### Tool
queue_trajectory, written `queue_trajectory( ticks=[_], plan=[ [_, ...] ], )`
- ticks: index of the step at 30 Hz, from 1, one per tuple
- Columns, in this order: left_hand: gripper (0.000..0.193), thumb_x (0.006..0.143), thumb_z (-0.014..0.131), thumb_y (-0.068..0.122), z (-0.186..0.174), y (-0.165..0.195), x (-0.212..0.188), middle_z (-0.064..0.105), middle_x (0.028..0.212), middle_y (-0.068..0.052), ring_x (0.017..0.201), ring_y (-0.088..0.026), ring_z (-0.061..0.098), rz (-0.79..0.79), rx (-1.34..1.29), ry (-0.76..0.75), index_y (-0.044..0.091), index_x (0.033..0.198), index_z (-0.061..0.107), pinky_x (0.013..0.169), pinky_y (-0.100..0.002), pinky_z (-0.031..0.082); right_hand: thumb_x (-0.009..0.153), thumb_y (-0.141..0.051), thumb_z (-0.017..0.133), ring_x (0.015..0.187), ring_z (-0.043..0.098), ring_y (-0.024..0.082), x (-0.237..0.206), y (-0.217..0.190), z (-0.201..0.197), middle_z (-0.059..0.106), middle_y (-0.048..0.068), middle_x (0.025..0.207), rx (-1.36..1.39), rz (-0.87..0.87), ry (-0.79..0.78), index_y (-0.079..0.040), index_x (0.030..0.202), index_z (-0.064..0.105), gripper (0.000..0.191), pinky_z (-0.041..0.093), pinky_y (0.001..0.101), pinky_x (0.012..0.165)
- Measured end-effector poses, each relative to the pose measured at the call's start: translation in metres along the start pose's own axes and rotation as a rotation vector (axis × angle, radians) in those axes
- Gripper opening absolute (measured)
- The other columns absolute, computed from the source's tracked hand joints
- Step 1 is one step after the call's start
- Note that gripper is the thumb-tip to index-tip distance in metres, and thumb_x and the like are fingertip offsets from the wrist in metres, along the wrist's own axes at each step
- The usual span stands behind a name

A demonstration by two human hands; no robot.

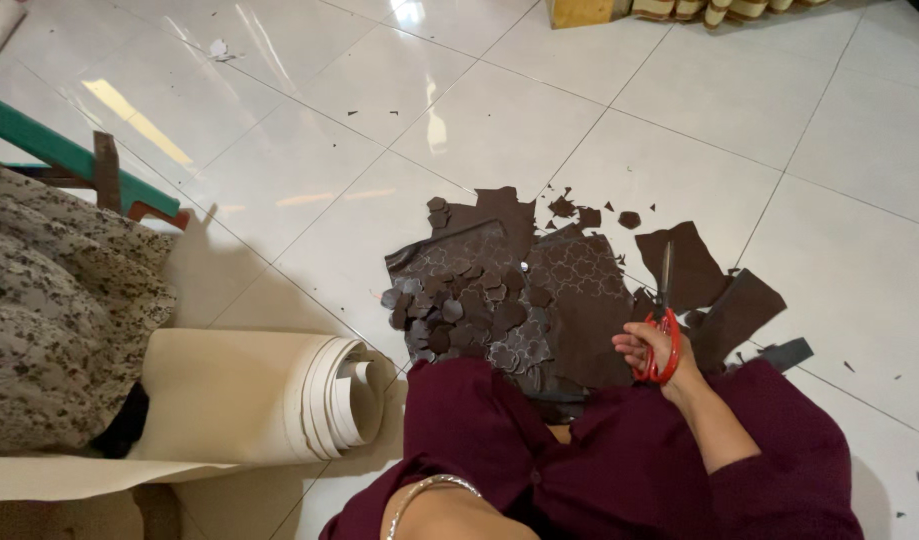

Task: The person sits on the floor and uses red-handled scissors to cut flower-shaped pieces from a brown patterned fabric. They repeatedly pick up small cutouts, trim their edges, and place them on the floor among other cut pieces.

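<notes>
— What sort of place are you in?
— A craft workroom: you sit on a tiled floor [499,110], brown sheets [569,285] and cut shapes [459,305] piled before you.
— Anything else?
— A cream roll [269,395] left of that pile, scraps [589,215] beyond it.

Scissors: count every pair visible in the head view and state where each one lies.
1. The red-handled scissors are in the right hand, blades pointing up over the brown sheet scraps. Others may be hidden under the scraps.
</notes>
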State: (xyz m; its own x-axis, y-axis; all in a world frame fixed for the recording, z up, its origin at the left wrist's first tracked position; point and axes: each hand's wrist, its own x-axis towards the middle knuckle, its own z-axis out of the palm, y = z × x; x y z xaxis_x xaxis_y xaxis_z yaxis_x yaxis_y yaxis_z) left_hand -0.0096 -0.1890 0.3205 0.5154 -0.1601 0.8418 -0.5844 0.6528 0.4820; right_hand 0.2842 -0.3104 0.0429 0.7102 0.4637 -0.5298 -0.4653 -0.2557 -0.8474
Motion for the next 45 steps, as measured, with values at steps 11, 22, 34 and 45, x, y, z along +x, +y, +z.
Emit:
queue_trajectory(
  ticks=[11,22,34,45],
  plan=[
    [0.035,0.114,0.046,0.029,-0.098,-0.077,-0.059,0.063,0.124,-0.012,0.113,-0.023,0.063,-0.143,0.024,0.702,0.002,0.128,0.062,0.100,-0.038,0.051,0.093,-0.030,0.068,0.086,0.075,0.023,-0.002,0.004,0.003,0.076,0.015,0.096,0.012,-0.025,-0.140,0.001,0.116,0.068,0.038,0.060,0.0340,0.074],
    [0.058,0.108,0.036,0.050,-0.176,-0.164,-0.164,0.033,0.164,-0.004,0.139,-0.023,0.038,-0.522,0.175,1.090,0.023,0.160,0.037,0.115,-0.043,0.036,0.095,-0.039,0.062,0.103,0.073,0.026,-0.028,0.031,0.031,0.075,0.016,0.112,-0.061,-0.043,-0.533,-0.003,0.123,0.067,0.045,0.058,0.0395,0.089],
    [0.065,0.104,0.040,0.054,-0.176,-0.182,-0.149,0.028,0.163,-0.008,0.154,-0.028,0.023,-0.775,0.476,0.921,0.023,0.160,0.035,0.123,-0.048,0.025,0.090,-0.008,0.071,0.085,0.067,0.016,-0.008,0.017,0.030,0.067,0.005,0.095,0.083,-0.229,-0.303,-0.004,0.110,0.066,0.021,0.056,0.0334,0.076],
    [0.026,0.095,0.073,0.006,-0.199,-0.193,-0.170,0.063,0.086,0.002,0.073,-0.006,0.059,-0.583,0.334,1.238,0.007,0.120,0.075,0.067,-0.025,0.058,0.090,-0.014,0.074,0.084,0.061,0.011,-0.008,-0.034,0.025,0.068,0.004,0.096,-0.310,-0.524,-0.068,-0.001,0.113,0.071,0.027,0.050,0.0273,0.074]
  ],
)
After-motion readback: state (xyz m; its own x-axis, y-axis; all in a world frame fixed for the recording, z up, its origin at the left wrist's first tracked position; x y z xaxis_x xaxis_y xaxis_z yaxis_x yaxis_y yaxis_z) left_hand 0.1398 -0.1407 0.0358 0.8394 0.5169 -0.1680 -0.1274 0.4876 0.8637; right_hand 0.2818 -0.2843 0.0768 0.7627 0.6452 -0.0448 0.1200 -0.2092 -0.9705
